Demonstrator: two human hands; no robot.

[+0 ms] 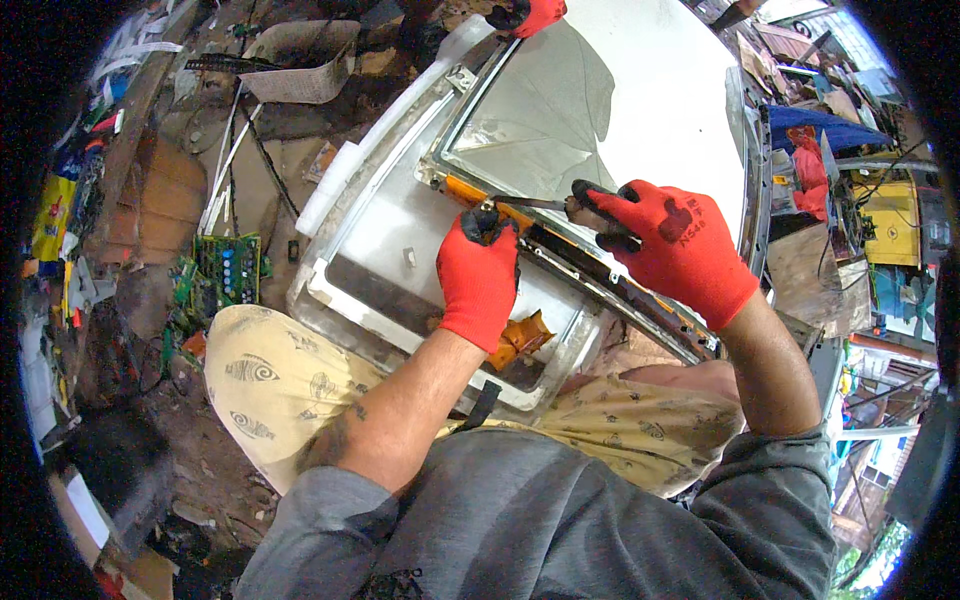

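Observation:
A dismantled flat screen panel (540, 110) with cracked grey glass lies tilted before me, across a pale plastic frame (385, 235). Along its near edge runs a dark strip with orange film (463, 190). My left hand (478, 265), in a red glove with black fingertips, is closed at this strip. Its fingertips hide what they pinch, if anything. My right hand (670, 235), gloved alike, is wrapped round the handle of a knife-like tool (530, 202). The thin metal blade points left along the strip, close to my left fingertips.
Another person's red-gloved hand (527, 17) rests at the panel's far edge. Crumpled orange film (522, 338) lies inside the pale frame near my lap. Green circuit boards (228, 272) are on the ground at left, below a dirty basket (305, 62). Mixed scrap crowds the right side.

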